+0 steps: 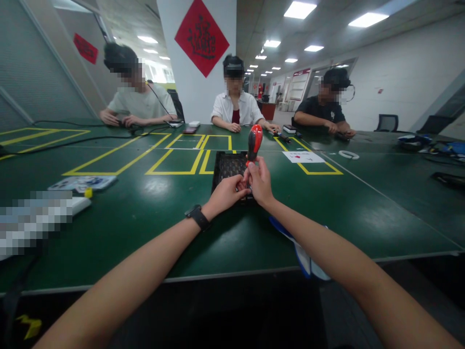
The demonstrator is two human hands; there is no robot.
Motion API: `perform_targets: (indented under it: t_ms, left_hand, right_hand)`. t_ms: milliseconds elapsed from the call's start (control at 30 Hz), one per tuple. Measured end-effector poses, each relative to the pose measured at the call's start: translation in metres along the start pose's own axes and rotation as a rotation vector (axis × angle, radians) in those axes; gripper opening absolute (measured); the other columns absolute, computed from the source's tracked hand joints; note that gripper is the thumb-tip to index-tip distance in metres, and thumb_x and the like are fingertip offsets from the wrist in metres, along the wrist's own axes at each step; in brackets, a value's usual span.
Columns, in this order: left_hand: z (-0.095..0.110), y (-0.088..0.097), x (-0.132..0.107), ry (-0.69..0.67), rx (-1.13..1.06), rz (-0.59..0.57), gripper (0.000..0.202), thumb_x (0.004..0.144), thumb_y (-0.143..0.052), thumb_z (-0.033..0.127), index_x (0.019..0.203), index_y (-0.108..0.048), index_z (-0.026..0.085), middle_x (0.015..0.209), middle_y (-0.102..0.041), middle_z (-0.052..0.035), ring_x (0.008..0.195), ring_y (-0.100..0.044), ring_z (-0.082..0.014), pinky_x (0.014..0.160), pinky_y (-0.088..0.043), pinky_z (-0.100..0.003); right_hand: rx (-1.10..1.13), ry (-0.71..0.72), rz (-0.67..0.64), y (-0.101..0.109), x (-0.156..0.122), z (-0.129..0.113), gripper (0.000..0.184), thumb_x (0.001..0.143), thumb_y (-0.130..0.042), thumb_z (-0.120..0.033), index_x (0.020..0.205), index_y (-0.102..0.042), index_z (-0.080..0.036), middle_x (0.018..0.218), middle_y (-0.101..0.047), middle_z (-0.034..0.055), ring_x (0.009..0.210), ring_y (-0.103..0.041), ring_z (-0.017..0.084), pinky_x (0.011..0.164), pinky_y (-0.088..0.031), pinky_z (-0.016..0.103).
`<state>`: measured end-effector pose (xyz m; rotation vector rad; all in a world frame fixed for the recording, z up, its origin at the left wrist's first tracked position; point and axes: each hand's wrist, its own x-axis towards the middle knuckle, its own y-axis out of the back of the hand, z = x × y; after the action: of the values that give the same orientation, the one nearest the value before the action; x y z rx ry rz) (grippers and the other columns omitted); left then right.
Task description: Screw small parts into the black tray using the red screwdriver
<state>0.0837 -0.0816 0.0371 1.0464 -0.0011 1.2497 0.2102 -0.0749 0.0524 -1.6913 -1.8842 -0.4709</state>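
Note:
A screwdriver (255,141) with a red and black handle stands nearly upright, handle up. My right hand (260,183) is closed round it just below the handle, and its lower shaft runs down between my hands. Close beside it, my left hand (229,190) has its thumb and fingers pinched together near the shaft. What those fingers hold, if anything, is too small and covered to make out. Both hands are over the near part of a black plastic tray (217,169) with a patterned, bumpy inside. The screwdriver's tip is hidden by my fingers.
Yellow tape outlines (174,172) mark the green table (152,232). A paper sheet (304,157) and a white ring (348,154) lie to the right. Blue-and-white fabric (303,254) is under my right forearm. Left lies a flat patterned packet (83,182). Several people sit opposite.

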Motion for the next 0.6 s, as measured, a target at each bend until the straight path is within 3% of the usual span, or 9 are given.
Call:
perform_targets:
  t_ms: [167, 367, 600]
  left_hand:
    - [-0.0016, 0.0005, 0.0006, -0.022, 0.047, 0.02, 0.015, 0.077, -0.06, 0.028, 0.073, -0.054, 0.015, 0.068, -0.058, 0.0004, 0.062, -0.05, -0.0122, 0.058, -0.036, -0.023]
    - [0.002, 0.0014, 0.0002, -0.044, -0.033, -0.041, 0.012, 0.083, -0.048, 0.019, 0.079, -0.058, 0.015, 0.078, -0.064, -0.003, 0.072, -0.056, -0.0144, 0.068, -0.041, -0.025]
    - [0.0012, 0.0012, 0.0006, 0.001, -0.119, 0.011, 0.016, 0.074, -0.065, 0.028, 0.08, -0.058, 0.015, 0.073, -0.062, -0.0007, 0.065, -0.054, -0.0122, 0.062, -0.043, -0.023]
  right_hand:
    - [0.004, 0.023, 0.013, 0.001, 0.0012, 0.0015, 0.028, 0.087, -0.044, -0.044, 0.104, -0.044, -0.022, 0.053, -0.048, -0.0082, 0.038, -0.037, 0.004, 0.039, -0.03, 0.017]
    - [-0.038, -0.005, 0.016, 0.0021, 0.0009, 0.0018, 0.03, 0.087, -0.044, -0.046, 0.103, -0.048, -0.021, 0.054, -0.048, -0.0071, 0.04, -0.039, 0.005, 0.041, -0.032, 0.018]
    - [-0.073, 0.038, 0.095, 0.0002, -0.0008, -0.0001, 0.029, 0.088, -0.043, -0.045, 0.102, -0.049, -0.021, 0.054, -0.047, -0.0068, 0.041, -0.037, 0.005, 0.042, -0.031, 0.018]
